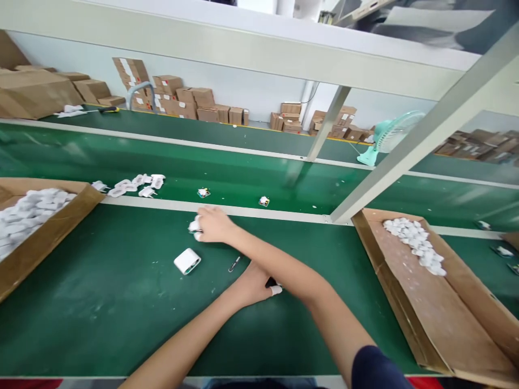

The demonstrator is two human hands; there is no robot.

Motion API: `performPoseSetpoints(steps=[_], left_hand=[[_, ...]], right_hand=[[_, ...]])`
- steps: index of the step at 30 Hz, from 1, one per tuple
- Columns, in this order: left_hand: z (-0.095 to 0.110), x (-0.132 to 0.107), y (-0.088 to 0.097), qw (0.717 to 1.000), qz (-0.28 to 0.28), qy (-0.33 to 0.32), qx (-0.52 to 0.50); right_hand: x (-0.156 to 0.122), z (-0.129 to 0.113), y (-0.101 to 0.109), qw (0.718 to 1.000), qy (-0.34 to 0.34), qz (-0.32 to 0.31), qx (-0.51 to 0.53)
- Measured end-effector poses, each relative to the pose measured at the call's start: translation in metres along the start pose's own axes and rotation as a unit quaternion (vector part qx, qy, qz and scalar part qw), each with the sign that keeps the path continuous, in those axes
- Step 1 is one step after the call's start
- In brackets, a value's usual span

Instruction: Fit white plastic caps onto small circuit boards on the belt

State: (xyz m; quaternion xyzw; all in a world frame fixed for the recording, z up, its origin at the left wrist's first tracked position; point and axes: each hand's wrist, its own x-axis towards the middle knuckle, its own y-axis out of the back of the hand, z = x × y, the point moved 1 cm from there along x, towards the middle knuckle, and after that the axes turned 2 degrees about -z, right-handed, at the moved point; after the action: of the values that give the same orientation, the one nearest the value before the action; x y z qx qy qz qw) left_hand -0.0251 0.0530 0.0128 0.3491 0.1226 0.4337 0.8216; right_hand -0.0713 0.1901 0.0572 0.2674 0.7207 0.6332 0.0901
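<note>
My forearms cross over the green bench. My right hand (214, 224) reaches left across the other arm, its fingers pinched on a small white part (193, 227) with a dark edge; the fingertips hide some of it. Lower down, my left hand (255, 285) is curled, a white cover on its thumb. Something black (271, 282) shows at its grip, mostly hidden by the hand and right forearm. A white plastic housing (187, 261) with an open end lies left of my hands. Between it and my left hand is a thin dark-and-silver piece (234, 263).
Cardboard trays of white parts flank me, one left (48, 243) and one right (397, 292). Beyond a metal strip lie white plug pieces (138, 183) and two small circuit boards, one left (204, 192), one right (264, 201). A metal post (405, 156) and fan (385, 138) stand right.
</note>
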Motion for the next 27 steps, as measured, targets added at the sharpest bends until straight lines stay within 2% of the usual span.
performPoseSetpoints(steps=[1,2,3,4,6,8,11,13,15,18,21,24,27], left_hand=[[0.0,0.0,0.001,1.0,-0.009,-0.011,0.022],[0.0,0.0,0.002,0.999,-0.017,-0.019,0.047],[-0.001,0.0,0.002,0.997,-0.023,-0.024,0.07],[-0.001,0.0,0.002,0.996,-0.027,-0.025,0.087],[-0.002,0.001,0.001,0.994,-0.029,-0.025,0.099],[-0.003,0.002,0.001,0.994,-0.026,-0.028,0.1],[-0.002,0.001,0.001,0.994,-0.025,-0.028,0.1],[-0.002,0.001,0.002,0.994,-0.028,-0.026,0.1],[-0.001,0.0,0.003,0.994,-0.029,-0.025,0.098],[0.0,0.001,0.004,0.995,-0.029,-0.028,0.094],[0.0,0.003,0.004,0.995,-0.025,-0.022,0.092],[-0.001,0.005,0.001,0.994,-0.01,-0.009,0.108],[0.0,0.006,-0.003,0.991,0.006,-0.022,0.132]], right_hand=[[-0.02,0.019,0.013,0.999,-0.044,0.011,0.002],[-0.044,0.041,0.025,0.992,-0.125,0.021,0.006],[-0.071,0.066,0.037,0.97,-0.241,0.035,0.009],[-0.098,0.091,0.048,0.95,-0.31,0.045,0.001],[-0.149,0.137,0.065,0.912,-0.406,0.057,-0.019],[-0.191,0.173,0.072,0.871,-0.486,0.066,-0.039],[-0.226,0.201,0.066,0.828,-0.555,0.061,-0.046],[-0.232,0.206,0.058,0.811,-0.579,0.064,-0.051],[-0.227,0.202,0.051,0.813,-0.574,0.078,-0.062],[-0.203,0.192,0.041,0.855,-0.506,0.088,-0.072],[-0.172,0.186,0.03,0.899,-0.427,0.072,-0.055],[-0.151,0.187,0.024,0.912,-0.405,0.061,-0.034],[-0.15,0.187,0.027,0.914,-0.4,0.065,-0.023]])
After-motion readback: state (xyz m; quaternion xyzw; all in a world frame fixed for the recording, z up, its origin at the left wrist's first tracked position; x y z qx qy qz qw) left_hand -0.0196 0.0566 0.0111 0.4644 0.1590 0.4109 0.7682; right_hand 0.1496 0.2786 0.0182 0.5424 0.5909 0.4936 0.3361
